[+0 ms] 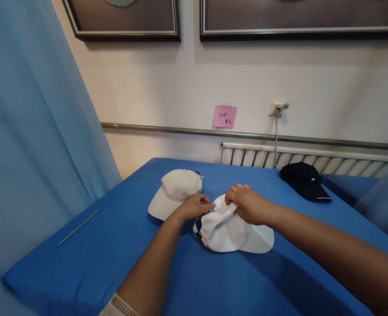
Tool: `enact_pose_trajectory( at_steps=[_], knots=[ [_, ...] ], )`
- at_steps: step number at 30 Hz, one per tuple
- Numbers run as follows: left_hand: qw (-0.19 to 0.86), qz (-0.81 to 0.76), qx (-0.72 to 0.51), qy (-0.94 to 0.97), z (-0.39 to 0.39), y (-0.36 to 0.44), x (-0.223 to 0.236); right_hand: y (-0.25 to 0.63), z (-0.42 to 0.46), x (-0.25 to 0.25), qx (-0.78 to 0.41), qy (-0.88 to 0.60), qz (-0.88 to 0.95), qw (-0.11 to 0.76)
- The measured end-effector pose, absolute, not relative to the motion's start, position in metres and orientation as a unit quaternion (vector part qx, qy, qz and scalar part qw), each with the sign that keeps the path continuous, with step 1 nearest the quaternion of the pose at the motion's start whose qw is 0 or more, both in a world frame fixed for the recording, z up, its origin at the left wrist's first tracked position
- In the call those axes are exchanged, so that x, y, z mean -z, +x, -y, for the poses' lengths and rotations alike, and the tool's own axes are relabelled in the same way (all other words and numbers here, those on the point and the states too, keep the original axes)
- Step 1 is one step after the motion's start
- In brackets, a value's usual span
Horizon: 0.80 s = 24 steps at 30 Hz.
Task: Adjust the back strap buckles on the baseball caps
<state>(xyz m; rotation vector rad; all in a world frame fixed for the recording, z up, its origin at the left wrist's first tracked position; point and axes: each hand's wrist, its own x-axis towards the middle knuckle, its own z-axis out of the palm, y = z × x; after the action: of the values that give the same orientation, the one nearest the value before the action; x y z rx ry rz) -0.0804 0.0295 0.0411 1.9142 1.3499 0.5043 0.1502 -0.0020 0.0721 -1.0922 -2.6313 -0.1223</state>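
Note:
A white baseball cap (225,235) rests on the blue-covered table, its brim pointing right and its strap at the left. My right hand (248,204) is closed on the top of its crown, pinching the fabric. At the cap's upper left edge, my left hand (195,206) has its thumb and fingers pressed together on the fabric; the exact grip is partly hidden. Just behind my left hand sits a beige cap (177,188) with a small logo and its brim toward the lower left.
A black cap (304,180) lies at the back right of the blue table cover (115,272). On the left is a thin stick (78,227). Behind are a radiator (256,156), a metal pipe (180,130) and a plugged-in cord (276,140). A blue curtain (39,131) hangs at left.

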Motion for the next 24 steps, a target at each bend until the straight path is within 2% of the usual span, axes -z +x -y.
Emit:
enact_pose_trajectory(
  at_steps=[3,9,14,17,20,24],
  knots=[
    [0.356,-0.521,-0.186,0.753,-0.027,-0.079,-0.041,0.151,0.007,-0.066,0.039,-0.393,0.903,0.169],
    [0.235,-0.576,-0.176,0.763,-0.028,-0.091,-0.047,0.15,0.01,-0.055,0.014,-0.441,0.873,0.208],
    [0.325,-0.525,-0.167,0.769,-0.025,-0.087,-0.049,0.15,0.01,-0.051,0.021,-0.454,0.866,0.209],
    [0.431,-0.503,-0.196,0.723,-0.026,-0.082,-0.046,0.152,0.011,-0.048,0.029,-0.454,0.862,0.224],
    [0.517,-0.499,-0.263,0.644,-0.03,-0.082,-0.041,0.156,0.012,-0.045,0.038,-0.452,0.857,0.245],
    [0.556,-0.492,-0.344,0.575,-0.037,-0.087,-0.036,0.158,0.014,-0.039,0.048,-0.447,0.85,0.275]
  ],
)
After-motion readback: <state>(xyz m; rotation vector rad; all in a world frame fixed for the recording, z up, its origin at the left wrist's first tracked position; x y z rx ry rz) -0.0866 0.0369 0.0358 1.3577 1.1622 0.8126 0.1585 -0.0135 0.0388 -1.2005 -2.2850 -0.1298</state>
